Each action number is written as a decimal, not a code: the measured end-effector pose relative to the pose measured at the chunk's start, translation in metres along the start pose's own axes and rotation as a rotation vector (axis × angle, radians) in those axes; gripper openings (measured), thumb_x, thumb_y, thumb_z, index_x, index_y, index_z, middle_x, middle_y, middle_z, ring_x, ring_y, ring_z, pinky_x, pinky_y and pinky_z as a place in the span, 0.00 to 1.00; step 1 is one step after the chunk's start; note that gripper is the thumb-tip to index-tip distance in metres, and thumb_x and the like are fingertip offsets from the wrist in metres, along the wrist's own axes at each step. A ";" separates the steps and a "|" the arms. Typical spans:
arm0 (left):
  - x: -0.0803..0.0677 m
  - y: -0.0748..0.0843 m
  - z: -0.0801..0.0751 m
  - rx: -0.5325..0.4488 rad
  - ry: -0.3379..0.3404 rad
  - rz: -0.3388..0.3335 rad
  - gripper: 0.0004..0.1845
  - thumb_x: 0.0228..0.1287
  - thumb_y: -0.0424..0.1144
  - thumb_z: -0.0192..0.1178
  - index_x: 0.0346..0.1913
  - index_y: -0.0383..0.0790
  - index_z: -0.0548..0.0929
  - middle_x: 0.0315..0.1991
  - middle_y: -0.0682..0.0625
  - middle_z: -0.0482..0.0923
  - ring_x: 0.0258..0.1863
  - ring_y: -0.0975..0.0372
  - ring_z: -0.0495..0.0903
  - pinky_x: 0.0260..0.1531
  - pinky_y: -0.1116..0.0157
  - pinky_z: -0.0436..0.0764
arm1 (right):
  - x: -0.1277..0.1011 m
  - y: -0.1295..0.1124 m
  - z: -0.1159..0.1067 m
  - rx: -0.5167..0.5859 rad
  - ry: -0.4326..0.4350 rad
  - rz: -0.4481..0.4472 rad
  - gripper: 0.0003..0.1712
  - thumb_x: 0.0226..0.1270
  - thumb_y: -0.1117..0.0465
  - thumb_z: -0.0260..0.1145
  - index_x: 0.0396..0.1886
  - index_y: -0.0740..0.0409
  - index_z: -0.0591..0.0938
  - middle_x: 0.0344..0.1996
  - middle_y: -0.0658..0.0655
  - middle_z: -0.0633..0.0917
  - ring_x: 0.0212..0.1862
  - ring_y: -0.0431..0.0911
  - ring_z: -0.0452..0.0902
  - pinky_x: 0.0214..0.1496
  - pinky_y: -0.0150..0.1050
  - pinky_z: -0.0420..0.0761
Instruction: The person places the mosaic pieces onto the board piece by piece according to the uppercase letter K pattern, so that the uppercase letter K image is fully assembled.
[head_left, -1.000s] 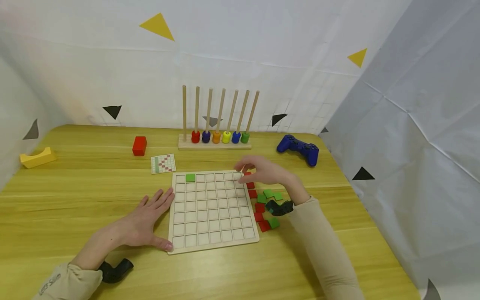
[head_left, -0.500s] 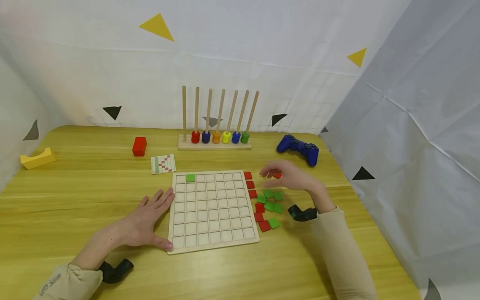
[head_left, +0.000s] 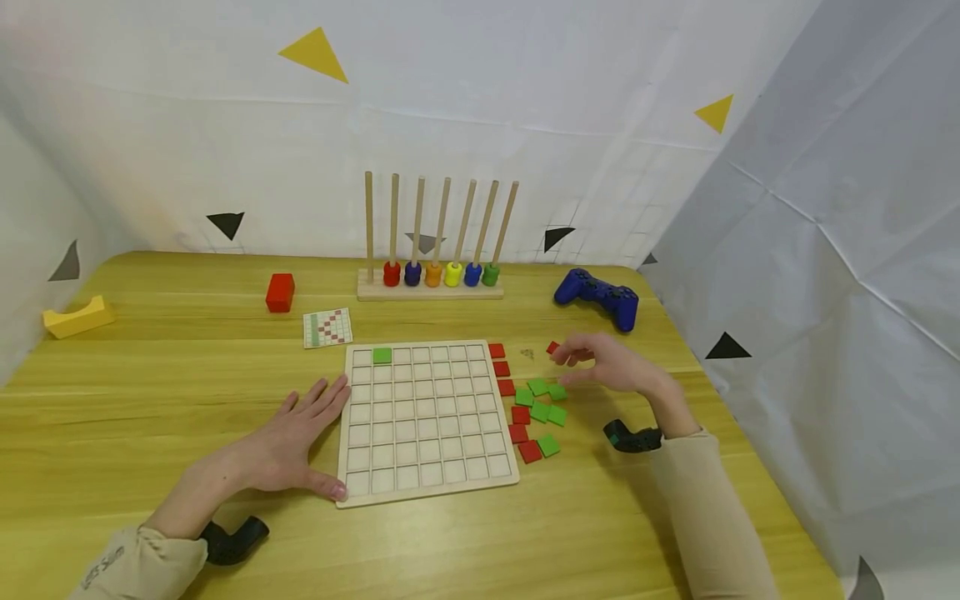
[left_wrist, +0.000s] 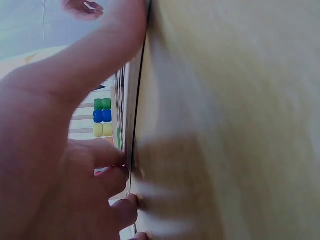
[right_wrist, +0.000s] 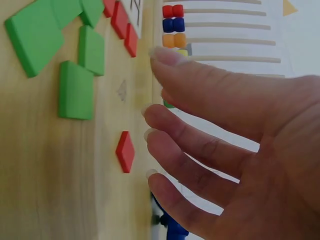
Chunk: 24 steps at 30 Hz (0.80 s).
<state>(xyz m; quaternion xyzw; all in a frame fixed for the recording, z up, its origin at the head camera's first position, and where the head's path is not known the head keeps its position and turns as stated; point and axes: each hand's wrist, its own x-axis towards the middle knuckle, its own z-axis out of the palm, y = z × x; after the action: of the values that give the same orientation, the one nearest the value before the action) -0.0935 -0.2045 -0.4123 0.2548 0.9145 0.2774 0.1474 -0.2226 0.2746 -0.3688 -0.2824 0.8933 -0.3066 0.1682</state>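
A wooden grid board [head_left: 423, 421] lies on the yellow table, with one green tile [head_left: 382, 356] in its top row. My left hand [head_left: 288, 442] rests flat on the table, fingers against the board's left edge [left_wrist: 131, 150]. My right hand [head_left: 600, 365] hovers with relaxed, empty fingers just right of a lone red tile [head_left: 552, 347] [right_wrist: 125, 151]. Red tiles [head_left: 501, 369] line the board's right edge, and green tiles [head_left: 546, 402] [right_wrist: 75, 90] lie beside them, under and left of my right hand.
A peg rack with coloured beads [head_left: 431, 273] stands behind the board. A pattern card [head_left: 327, 327], a red block [head_left: 279, 292] and a yellow arch block [head_left: 77, 316] lie to the left. A blue game controller [head_left: 597, 296] sits at the back right.
My right hand moved right from the board's top right corner with a red tile, let it go on the table, and now hovers empty. My left hand stayed put.
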 end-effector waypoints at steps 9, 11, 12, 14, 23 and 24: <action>-0.001 0.000 0.000 -0.001 -0.003 -0.013 0.73 0.40 0.71 0.71 0.79 0.31 0.47 0.81 0.37 0.37 0.78 0.36 0.36 0.70 0.32 0.38 | 0.007 0.010 0.011 -0.039 -0.011 0.020 0.22 0.60 0.60 0.76 0.54 0.60 0.84 0.49 0.57 0.86 0.51 0.53 0.79 0.61 0.55 0.75; -0.002 0.000 0.000 -0.002 -0.003 -0.014 0.73 0.40 0.71 0.72 0.79 0.31 0.47 0.81 0.37 0.37 0.78 0.36 0.36 0.70 0.32 0.38 | 0.010 0.010 0.013 -0.038 -0.021 0.015 0.22 0.59 0.60 0.76 0.54 0.59 0.84 0.48 0.56 0.86 0.50 0.52 0.79 0.60 0.54 0.76; -0.002 0.000 0.000 -0.004 -0.003 -0.014 0.73 0.40 0.71 0.72 0.79 0.31 0.47 0.81 0.37 0.37 0.78 0.36 0.36 0.70 0.32 0.38 | 0.012 0.010 0.015 -0.048 -0.026 0.009 0.22 0.59 0.59 0.76 0.53 0.59 0.85 0.48 0.55 0.86 0.50 0.52 0.79 0.59 0.53 0.77; -0.002 0.000 0.000 -0.007 -0.004 -0.015 0.72 0.40 0.71 0.72 0.79 0.31 0.46 0.81 0.38 0.37 0.78 0.36 0.36 0.70 0.32 0.37 | 0.014 0.010 0.018 -0.051 -0.038 0.000 0.22 0.59 0.58 0.77 0.52 0.58 0.85 0.47 0.55 0.86 0.49 0.51 0.80 0.58 0.52 0.78; -0.001 0.001 0.000 -0.008 -0.005 -0.019 0.72 0.41 0.71 0.72 0.79 0.32 0.46 0.81 0.38 0.36 0.78 0.36 0.35 0.70 0.32 0.37 | 0.018 0.008 0.025 -0.070 -0.060 -0.017 0.21 0.56 0.56 0.79 0.49 0.56 0.86 0.43 0.53 0.84 0.44 0.47 0.76 0.55 0.49 0.79; -0.001 0.001 0.000 -0.010 -0.006 -0.019 0.72 0.41 0.70 0.72 0.79 0.32 0.46 0.81 0.38 0.36 0.78 0.36 0.35 0.70 0.32 0.37 | 0.018 0.007 0.026 -0.069 -0.061 -0.013 0.20 0.56 0.56 0.79 0.49 0.55 0.86 0.42 0.53 0.83 0.44 0.48 0.76 0.54 0.49 0.79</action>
<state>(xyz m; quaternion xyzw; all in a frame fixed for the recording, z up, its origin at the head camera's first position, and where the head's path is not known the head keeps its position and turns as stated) -0.0923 -0.2043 -0.4120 0.2463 0.9150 0.2801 0.1539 -0.2275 0.2564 -0.3955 -0.3027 0.8960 -0.2681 0.1835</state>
